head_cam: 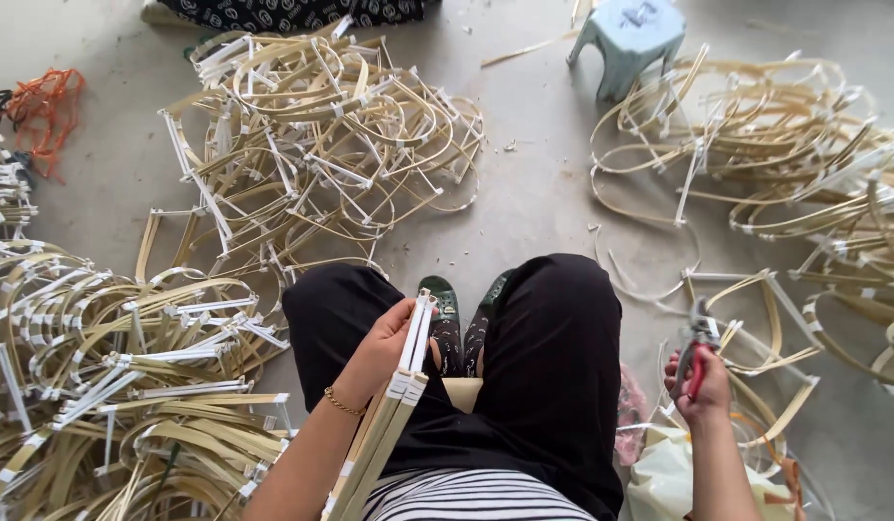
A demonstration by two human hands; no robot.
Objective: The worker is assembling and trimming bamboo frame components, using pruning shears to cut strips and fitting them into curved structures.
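The left hand has its grip closed around a bundle of pale bamboo strips with white taped ends; the right hand clasps red-handled metal pliers above the concrete floor.

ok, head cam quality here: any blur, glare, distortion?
Head view: soft, even light with faint shadows and no glare on the grey floor; wide-angle bending toward the edges; left hand on the bamboo strips is sharp, right hand with the red-handled cutters slightly soft.
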